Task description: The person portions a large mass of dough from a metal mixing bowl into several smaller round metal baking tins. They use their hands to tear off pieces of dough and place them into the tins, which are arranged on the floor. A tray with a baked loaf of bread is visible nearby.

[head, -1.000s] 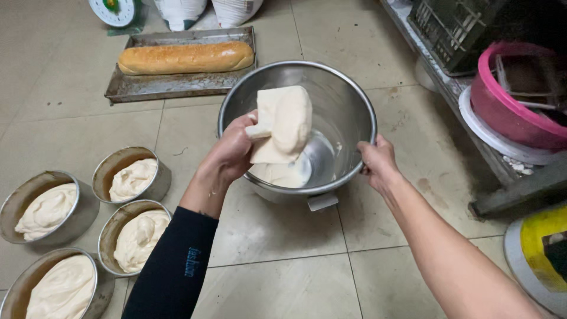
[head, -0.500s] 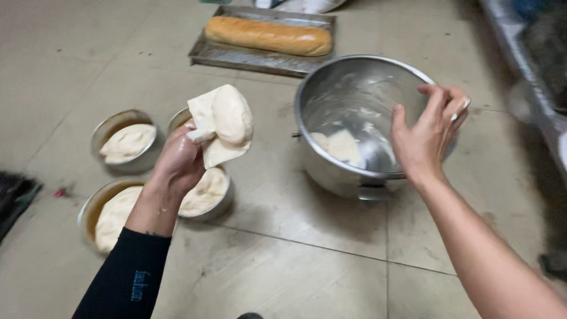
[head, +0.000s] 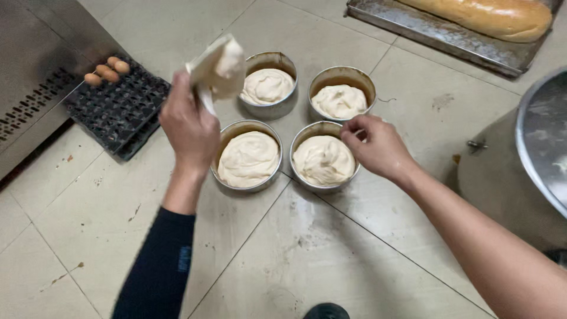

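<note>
Above tins, scraper [head: 215,68] blade up-right.

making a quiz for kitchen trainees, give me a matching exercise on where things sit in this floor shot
Things:
1 flat white batter-coated scraper
2 long golden bread loaf
3 small brown eggs
4 four round metal batter-filled tins

Places:
A black egg tray, far left
B floor tiles, centre
C left hand, raised
D metal baking sheet, top right

Pairs: 1-C, 2-D, 3-A, 4-B
</note>
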